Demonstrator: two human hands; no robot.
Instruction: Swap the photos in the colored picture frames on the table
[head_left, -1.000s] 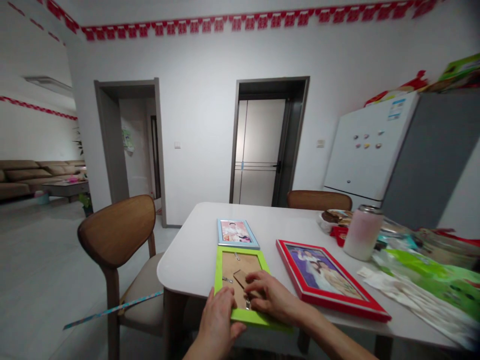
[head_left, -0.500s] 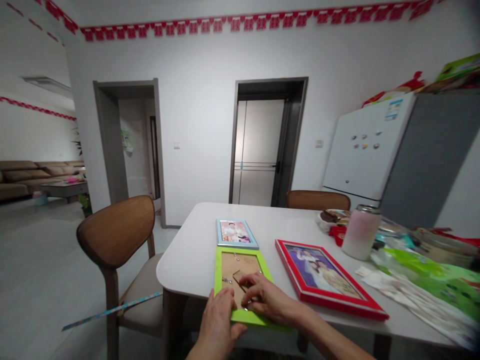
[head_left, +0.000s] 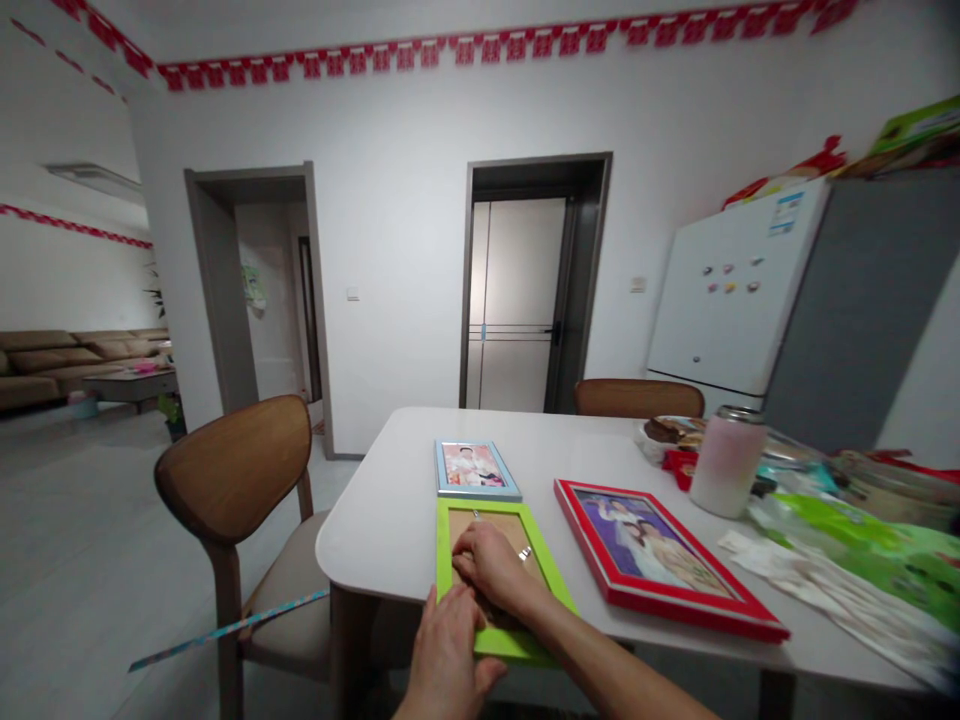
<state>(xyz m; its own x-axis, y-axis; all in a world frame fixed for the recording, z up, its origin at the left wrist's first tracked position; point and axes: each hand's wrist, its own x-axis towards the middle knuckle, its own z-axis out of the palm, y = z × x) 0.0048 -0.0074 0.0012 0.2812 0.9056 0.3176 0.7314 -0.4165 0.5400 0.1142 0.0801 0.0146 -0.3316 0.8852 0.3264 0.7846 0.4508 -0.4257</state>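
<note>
A lime-green picture frame [head_left: 551,565] lies back side up at the table's near edge, its brown backing board [head_left: 512,525] showing. My left hand [head_left: 450,650] grips its lower left corner, thumb by the near edge and fingers over the back. My right hand [head_left: 491,565] reaches across the backing with curled fingers pressed near the left rail, hiding the fastener there. To the right of that hand a small metal clip [head_left: 524,553] shows. Touching the far end is a light-blue picture frame [head_left: 478,470], photo side up. A larger red picture frame [head_left: 660,560] lies to the right.
On the white table [head_left: 375,500], a pink-white bottle [head_left: 727,462], a green packet [head_left: 847,530], white gloves or cloth [head_left: 817,590] and a plastic tub [head_left: 900,490] crowd the right side. A wooden chair [head_left: 236,465] stands left; another chair [head_left: 637,398] is behind.
My right hand has moved left and farther up the backing, covering the left clip it was beside. My left hand stays at the lower left corner. The view has shifted slightly.
</note>
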